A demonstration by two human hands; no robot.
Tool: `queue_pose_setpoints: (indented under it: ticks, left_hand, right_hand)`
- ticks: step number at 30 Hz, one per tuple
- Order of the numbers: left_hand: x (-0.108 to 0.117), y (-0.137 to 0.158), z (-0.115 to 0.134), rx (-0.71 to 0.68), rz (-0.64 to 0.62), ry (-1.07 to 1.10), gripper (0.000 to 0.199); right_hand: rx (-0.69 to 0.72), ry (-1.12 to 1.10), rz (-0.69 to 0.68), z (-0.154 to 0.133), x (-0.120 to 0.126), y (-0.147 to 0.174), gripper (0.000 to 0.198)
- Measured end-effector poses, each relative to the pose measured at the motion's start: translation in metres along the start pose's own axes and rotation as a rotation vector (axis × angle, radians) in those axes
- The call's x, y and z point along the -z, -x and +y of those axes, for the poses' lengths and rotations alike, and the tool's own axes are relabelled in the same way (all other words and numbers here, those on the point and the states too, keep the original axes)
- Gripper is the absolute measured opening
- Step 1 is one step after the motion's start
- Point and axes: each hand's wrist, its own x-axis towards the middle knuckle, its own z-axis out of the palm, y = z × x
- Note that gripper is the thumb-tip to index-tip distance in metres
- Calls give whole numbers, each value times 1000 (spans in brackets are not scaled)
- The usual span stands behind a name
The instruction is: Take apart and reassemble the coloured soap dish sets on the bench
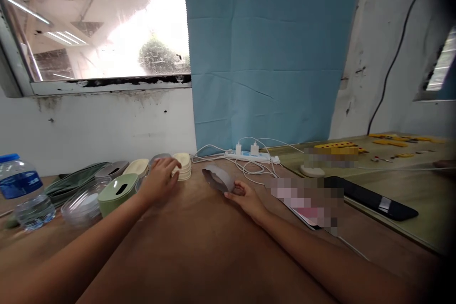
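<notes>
My right hand (249, 199) pinches the near right edge of a translucent grey plastic piece (223, 175), tilted above the table, with a darker brownish patch on its left side; its exact kind is unclear. My left hand (160, 178) has its fingers apart and loosely bent, beside a stack of cream-coloured plastic pieces (183, 166). Whether the fingertips touch that stack, I cannot tell. Left of this hand stand a green container (116, 197) with an oval slot on top, a cream lid (137, 167) and a grey-brown lid (112, 169). Part of another greyish round piece shows behind the hand.
A clear plastic container (80, 209) and a water bottle (26, 194) stand at the left, before a dark green bag (76, 183). A white power strip (249, 156) with cables lies by the wall. On the right are a black case (374, 199) and yellow tools (337, 147).
</notes>
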Motion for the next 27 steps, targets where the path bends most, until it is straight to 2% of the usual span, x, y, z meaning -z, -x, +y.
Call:
queue_pose_setpoints:
  ticks: [2, 4, 7, 9, 12, 15, 21, 27]
  left_hand:
    - [9, 43, 15, -127, -29, 11, 22]
    - [10, 81, 28, -227, -144, 15, 22]
    - [2, 111, 35, -184, -183, 25, 16]
    - [-2, 114, 34, -129, -146, 22, 17]
    - [-4, 110, 27, -73, -86, -11, 18]
    - [-5, 109, 22, -24, -99, -32, 14]
    - [-13, 115, 15, 166, -170, 88, 13]
    - [-19, 115, 6, 350, -264, 192, 10]
  right_hand:
    - [20, 32, -55, -3, -8, 4, 39]
    - [100, 174, -111, -8, -19, 8, 38]
    - [304, 517, -211, -19, -44, 11, 34]
    - [390, 656, -254, -25, -64, 11, 33]
    - [447, 731, -296, -29, -92, 8, 34]
    - [475, 783, -336, -30, -110, 5, 34]
    - [506, 941, -403, -26, -113, 7, 46]
    - [479, 986, -442, -15, -107, 3, 51]
